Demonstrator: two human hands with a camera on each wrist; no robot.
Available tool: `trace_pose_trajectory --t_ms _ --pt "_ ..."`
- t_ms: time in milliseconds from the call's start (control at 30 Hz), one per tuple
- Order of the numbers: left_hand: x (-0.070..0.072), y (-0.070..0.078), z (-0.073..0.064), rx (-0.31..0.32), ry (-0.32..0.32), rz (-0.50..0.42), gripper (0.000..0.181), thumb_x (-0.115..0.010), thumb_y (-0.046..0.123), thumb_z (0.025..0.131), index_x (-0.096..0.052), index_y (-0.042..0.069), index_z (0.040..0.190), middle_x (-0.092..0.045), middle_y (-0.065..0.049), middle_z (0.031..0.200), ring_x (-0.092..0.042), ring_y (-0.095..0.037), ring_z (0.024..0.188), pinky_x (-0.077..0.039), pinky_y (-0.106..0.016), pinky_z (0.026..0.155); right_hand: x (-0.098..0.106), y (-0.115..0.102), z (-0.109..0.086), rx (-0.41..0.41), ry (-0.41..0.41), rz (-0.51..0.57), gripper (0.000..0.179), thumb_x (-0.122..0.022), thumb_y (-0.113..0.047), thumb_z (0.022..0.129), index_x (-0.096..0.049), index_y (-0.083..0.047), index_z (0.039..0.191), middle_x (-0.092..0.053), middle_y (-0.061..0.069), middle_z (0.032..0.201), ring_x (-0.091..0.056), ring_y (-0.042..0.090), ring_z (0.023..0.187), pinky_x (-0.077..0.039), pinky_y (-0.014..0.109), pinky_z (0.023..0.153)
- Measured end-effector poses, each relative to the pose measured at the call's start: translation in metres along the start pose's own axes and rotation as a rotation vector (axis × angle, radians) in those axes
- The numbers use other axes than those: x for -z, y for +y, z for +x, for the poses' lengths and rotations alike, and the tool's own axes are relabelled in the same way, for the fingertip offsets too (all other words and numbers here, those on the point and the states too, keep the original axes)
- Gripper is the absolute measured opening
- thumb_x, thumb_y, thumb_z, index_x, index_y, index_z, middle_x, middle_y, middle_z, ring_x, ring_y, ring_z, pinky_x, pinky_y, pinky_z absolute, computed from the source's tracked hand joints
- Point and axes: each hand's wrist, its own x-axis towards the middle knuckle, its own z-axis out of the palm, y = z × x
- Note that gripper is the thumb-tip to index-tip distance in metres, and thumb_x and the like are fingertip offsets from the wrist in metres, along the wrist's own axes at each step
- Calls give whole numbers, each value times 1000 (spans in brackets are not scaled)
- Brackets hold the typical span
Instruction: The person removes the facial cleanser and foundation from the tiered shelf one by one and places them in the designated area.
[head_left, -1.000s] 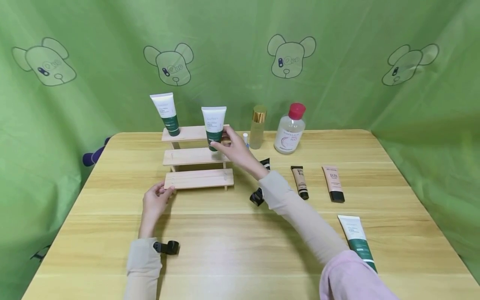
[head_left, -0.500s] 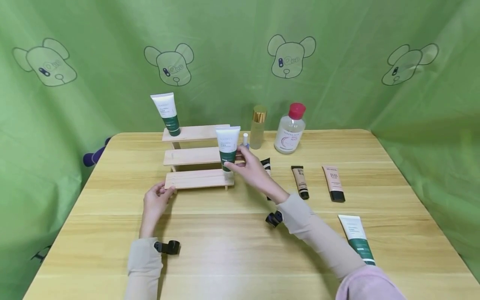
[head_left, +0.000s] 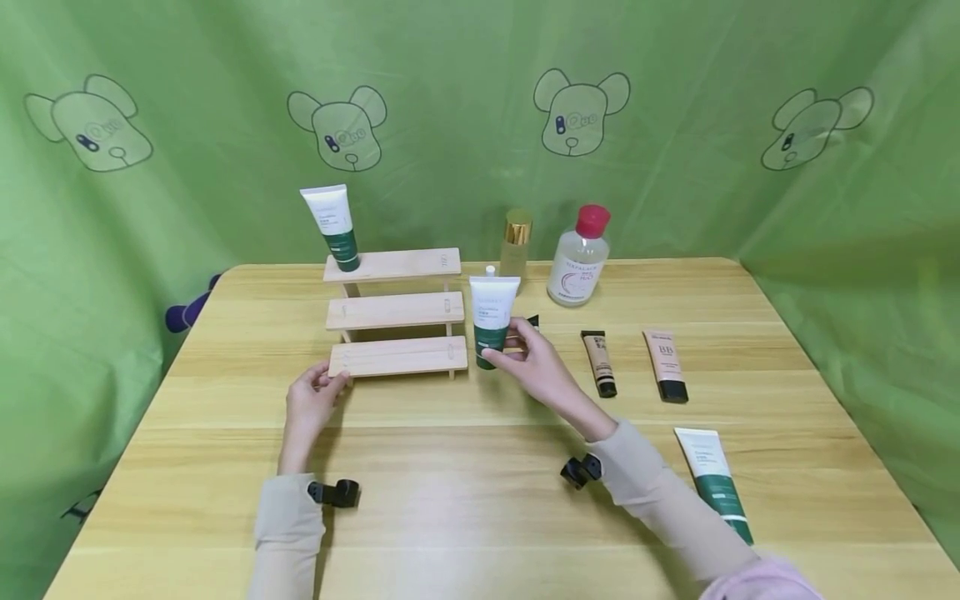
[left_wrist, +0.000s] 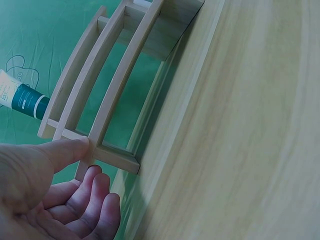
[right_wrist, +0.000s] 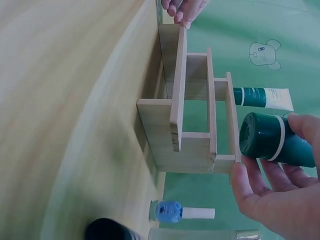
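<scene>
Clearly, the left hand [head_left: 311, 404] is the anchor: its fingers pinch the near left corner of the stepped wooden stand [head_left: 397, 356], and a light grip there should stop it sliding. The standing tube [head_left: 335, 229] is on the left end of the top step. Just right of the stand, the right hand [head_left: 536, 367] grasps the held tube [head_left: 492, 312] by its green lower end, upright above the worktop [head_left: 450, 500]; a level cap and room from the gold-topped bottle [head_left: 516, 242] would help

The head view is bright, glare paling the wooden tabletop [head_left: 453, 533] nearer than left hand [head_left: 311, 408] and right hand [head_left: 538, 368]; wrist views are dimmer.
</scene>
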Motion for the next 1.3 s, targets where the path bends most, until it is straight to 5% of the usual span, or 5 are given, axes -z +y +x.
trace_pose_trajectory --t_ms 967,1300 --pt "0 -3 1 -4 -10 4 52 -59 24 95 -46 -8 134 -61 -16 101 -60 -19 80 -49 -18 62 51 32 -87 -147 50 -159 44 -68 -21 88 -51 3 122 -62 19 111 -62 29 99 -52 32 81" --pt "0 -2 0 -4 -4 1 52 -60 23 95 -46 -8 134 -61 -17 102 -61 -18 80 -49 -17 62 59 45 -121 -306 54 -219 52 -70 -28 86 -52 3 123 -62 13 107 -60 23 96 -51 31 80"
